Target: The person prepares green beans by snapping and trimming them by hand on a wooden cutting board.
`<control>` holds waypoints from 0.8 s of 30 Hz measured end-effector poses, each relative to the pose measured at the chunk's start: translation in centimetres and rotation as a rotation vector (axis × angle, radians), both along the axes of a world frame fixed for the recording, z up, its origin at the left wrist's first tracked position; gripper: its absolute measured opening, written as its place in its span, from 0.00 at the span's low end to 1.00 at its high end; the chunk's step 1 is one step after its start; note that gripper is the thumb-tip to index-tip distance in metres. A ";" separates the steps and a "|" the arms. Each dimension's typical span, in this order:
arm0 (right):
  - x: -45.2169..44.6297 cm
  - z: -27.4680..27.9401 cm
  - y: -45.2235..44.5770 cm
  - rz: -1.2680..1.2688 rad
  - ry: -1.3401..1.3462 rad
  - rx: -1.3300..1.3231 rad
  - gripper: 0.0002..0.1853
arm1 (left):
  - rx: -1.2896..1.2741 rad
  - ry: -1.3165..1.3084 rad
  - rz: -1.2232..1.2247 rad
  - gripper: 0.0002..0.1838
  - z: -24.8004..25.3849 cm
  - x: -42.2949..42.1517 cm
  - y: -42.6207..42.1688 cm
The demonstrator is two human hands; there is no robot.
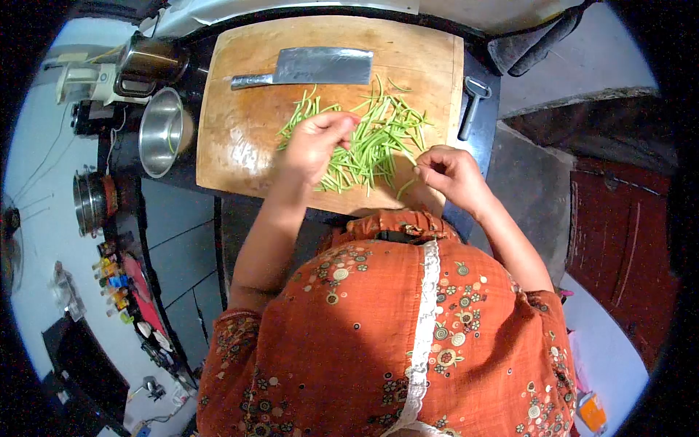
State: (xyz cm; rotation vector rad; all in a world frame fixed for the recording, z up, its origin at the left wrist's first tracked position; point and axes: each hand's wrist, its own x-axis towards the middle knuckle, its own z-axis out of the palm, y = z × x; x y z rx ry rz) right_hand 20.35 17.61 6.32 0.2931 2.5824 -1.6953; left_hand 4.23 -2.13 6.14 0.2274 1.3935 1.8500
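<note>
Thin green stems lie in a loose heap on the wooden cutting board. Over the left side of the heap, my left hand is closed with its fingertips pinched; whatever it may hold is too small to make out. My right hand pinches the end of a green stem at the heap's lower right, near the board's right edge. A cleaver lies flat behind the heap, its handle towards the left.
Left of the board stands a metal bowl with a green piece inside, and behind it a metal pot. A peeler lies beside the board's right edge. Bottles stand further off at the left.
</note>
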 end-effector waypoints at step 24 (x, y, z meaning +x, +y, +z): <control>-1.6 1.1 -2.4 -0.120 0.195 0.362 0.09 | -0.375 0.529 -0.135 0.08 0.0 3.8 2.0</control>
